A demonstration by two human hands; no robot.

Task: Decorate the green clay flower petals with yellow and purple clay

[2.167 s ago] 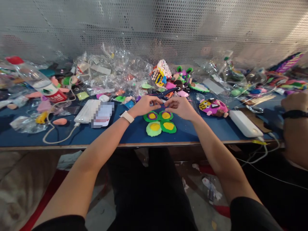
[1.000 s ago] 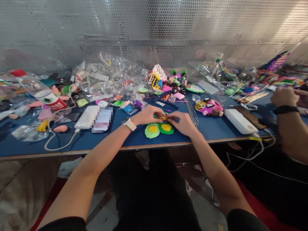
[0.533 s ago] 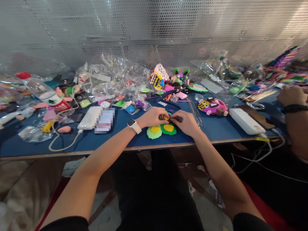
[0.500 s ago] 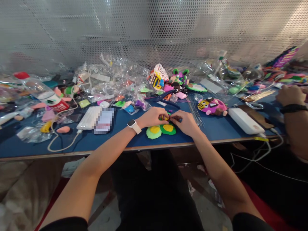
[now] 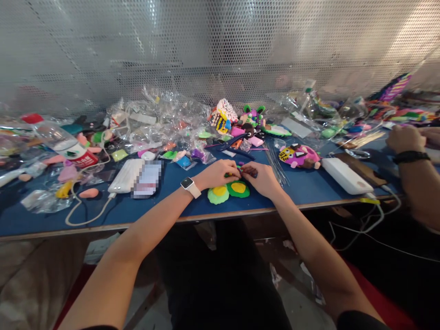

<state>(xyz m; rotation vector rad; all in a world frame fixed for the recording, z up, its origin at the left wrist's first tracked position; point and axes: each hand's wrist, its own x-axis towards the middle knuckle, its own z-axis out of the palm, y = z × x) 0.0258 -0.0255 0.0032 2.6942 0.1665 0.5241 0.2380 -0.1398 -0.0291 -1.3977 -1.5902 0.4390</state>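
A green clay butterfly shape with yellow centres (image 5: pixel 228 191) lies on the blue table (image 5: pixel 165 201) near its front edge. My left hand (image 5: pixel 218 173), with a white watch on its wrist, and my right hand (image 5: pixel 263 178) meet fingertip to fingertip just above the shape's far half. Both hands are closed in a pinch on a small dark clay piece (image 5: pixel 248 171) held between them over the shape. The far wings of the shape are hidden under my fingers.
A white power bank (image 5: pixel 124 175) with a cable and a phone (image 5: pixel 147 178) lie to the left. Plastic bags, clay bits and a bottle (image 5: pixel 65 144) crowd the back. A pink clay figure (image 5: pixel 299 155), another power bank (image 5: pixel 345 175) and another person's hand (image 5: pixel 405 139) are on the right.
My hands have come down from above the shape onto its far half and stay pinched together there. The view has shifted slightly.
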